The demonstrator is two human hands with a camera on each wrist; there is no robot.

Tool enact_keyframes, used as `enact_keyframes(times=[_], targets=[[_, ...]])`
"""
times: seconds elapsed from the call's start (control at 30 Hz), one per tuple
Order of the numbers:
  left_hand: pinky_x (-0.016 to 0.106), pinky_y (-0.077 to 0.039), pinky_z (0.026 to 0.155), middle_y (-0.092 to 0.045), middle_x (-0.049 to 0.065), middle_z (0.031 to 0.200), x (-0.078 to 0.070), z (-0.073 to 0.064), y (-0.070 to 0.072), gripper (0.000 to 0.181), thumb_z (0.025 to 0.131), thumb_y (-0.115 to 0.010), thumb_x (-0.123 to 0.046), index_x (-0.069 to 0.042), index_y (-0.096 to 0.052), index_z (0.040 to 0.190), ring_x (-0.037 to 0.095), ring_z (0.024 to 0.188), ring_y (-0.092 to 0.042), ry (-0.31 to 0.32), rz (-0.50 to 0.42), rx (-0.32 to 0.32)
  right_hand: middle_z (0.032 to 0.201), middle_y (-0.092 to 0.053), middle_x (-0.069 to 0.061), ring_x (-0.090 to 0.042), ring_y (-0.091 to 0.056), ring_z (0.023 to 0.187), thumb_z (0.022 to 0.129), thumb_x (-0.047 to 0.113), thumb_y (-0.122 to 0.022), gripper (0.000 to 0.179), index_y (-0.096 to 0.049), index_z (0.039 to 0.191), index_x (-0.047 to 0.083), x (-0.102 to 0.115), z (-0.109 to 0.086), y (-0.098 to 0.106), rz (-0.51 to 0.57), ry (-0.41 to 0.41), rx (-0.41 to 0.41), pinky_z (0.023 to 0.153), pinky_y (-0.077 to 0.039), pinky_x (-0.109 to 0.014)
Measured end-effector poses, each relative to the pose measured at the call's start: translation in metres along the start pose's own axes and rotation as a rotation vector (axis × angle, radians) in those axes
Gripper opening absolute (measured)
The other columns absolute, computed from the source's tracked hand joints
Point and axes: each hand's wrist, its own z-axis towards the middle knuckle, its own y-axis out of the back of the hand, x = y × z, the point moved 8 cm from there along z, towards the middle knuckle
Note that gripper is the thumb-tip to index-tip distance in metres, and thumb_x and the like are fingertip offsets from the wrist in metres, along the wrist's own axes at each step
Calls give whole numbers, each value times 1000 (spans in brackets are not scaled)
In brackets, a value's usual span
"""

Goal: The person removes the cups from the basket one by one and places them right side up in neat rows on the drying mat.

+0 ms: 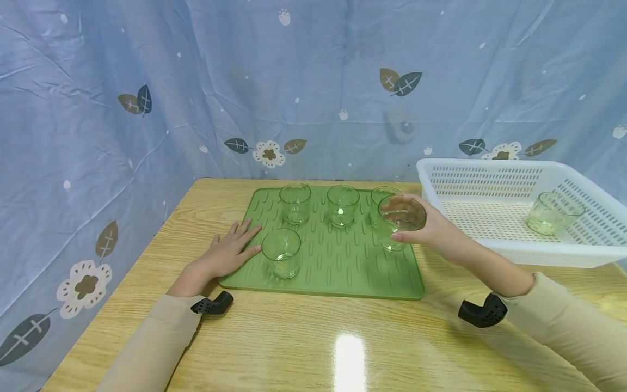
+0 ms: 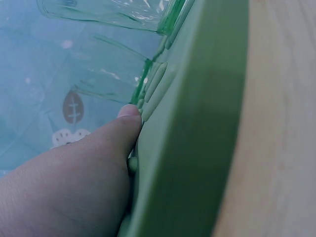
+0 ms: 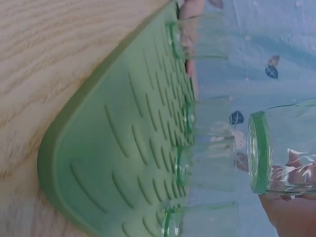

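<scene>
My right hand (image 1: 416, 223) grips a clear green-tinted glass (image 1: 391, 239), fingers and thumb around its upper part. In the right wrist view that held glass (image 3: 259, 153) hangs above the ribbed green mat (image 1: 333, 267), its base apart from the mat. A back-right glass (image 1: 384, 191) stands partly hidden behind it. Two more glasses, one at back left (image 1: 295, 204) and one at back middle (image 1: 343, 207), stand upright in the same row. Flat on the mat's left edge rests my left hand (image 1: 230, 250), fingers spread, its thumb near the front-left glass (image 1: 281, 255).
A white perforated basket (image 1: 509, 250) stands right of the mat, with one glass (image 1: 551, 215) inside. Mat and basket are on a wooden table (image 1: 274, 337). Behind hangs a blue patterned curtain (image 1: 333, 65).
</scene>
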Motion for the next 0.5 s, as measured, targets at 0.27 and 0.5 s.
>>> enact_keyframes(times=[0.27, 0.5], targets=[[80, 1, 110, -6, 20, 170, 0, -1, 0, 70, 109, -38, -53, -15, -22, 166, 48, 153, 0, 1, 0, -1, 140, -55, -20, -15, -58, 126, 89, -2, -76, 68, -37, 143, -11, -4, 5, -16, 38, 35, 35, 102, -48, -25], [80, 2, 110, -6, 19, 170, 1, 0, 0, 69, 110, -39, -51, -15, -21, 166, 48, 153, 0, -1, -1, 0, 146, -50, -23, -32, -51, 134, 86, -2, -79, 73, -37, 146, -6, -17, 9, -30, 56, -25, 49, 106, -45, -25]])
